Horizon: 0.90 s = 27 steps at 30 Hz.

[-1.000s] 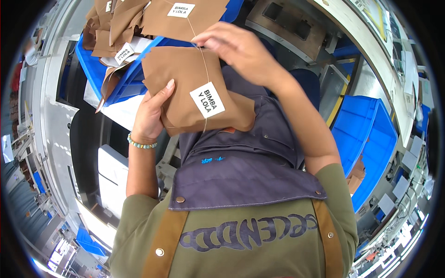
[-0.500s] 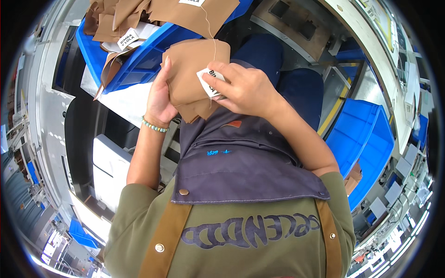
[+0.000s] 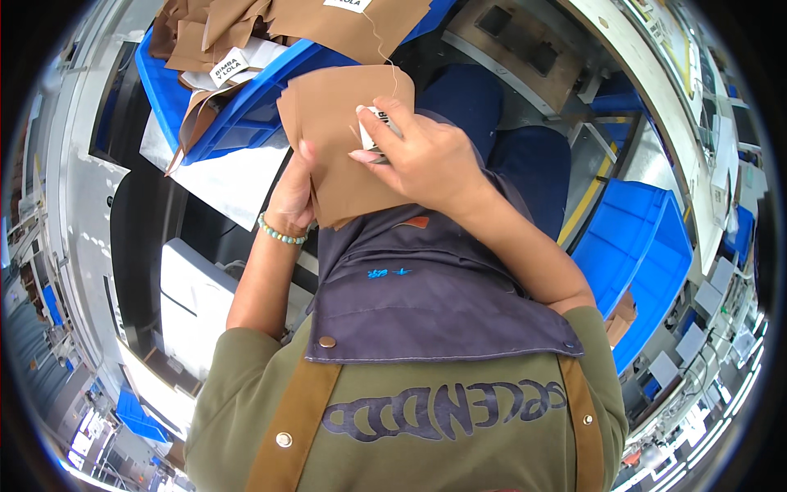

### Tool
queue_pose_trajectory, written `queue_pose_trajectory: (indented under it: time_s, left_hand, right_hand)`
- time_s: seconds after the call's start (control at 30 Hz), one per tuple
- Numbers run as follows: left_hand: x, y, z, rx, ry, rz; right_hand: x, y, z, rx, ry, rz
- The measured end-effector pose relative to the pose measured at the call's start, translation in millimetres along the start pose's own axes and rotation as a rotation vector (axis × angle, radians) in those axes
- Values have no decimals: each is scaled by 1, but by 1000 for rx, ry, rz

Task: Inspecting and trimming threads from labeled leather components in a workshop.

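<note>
My left hand (image 3: 293,195) grips the left edge of a stack of flat brown pieces (image 3: 336,111), thumb on top and fingers underneath, out of sight. The pieces look like leather or fabric and fan slightly at their edges. Over the right part of the stack, my right hand (image 3: 438,160) pinches a small white label (image 3: 369,135) with dark print between thumb and fingers. A thin pale thread (image 3: 384,49) runs up from beside the right fingers to a large brown piece (image 3: 348,29) that bears another white label and lies on the bin.
A blue bin (image 3: 246,115) heaped with brown pieces and white labels stands at the upper left. To the right is a second blue bin (image 3: 631,238) with some brown scraps. A brown board (image 3: 512,41) with dark cut-outs lies beyond my legs.
The brown stack has turned and spread flatter, and my left hand has moved lower along its edge. My right hand keeps its pinch on the label, which is now tilted and more covered.
</note>
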State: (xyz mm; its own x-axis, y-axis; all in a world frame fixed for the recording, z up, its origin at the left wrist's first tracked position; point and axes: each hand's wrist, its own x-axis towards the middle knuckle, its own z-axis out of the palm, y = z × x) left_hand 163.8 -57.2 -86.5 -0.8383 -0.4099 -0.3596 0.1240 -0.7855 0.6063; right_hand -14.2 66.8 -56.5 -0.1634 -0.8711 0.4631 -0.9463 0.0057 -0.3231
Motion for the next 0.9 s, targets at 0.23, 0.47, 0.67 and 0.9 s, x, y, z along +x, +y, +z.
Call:
queue_pose_trajectory:
  time_s: [0.23, 0.47, 0.67, 0.9]
  left_hand:
    - [-8, 22, 23, 387, 282, -70]
    - [-18, 52, 23, 436, 202, -138]
    - [-24, 67, 15, 477, 215, -103]
    - [-29, 82, 19, 528, 295, -83]
  right_hand:
    - [11, 31, -23, 248, -244, 138]
    - [38, 84, 2, 888, -195, 211]
    - [55, 91, 24, 503, -482, -13]
    - [55, 115, 17, 86, -261, -240]
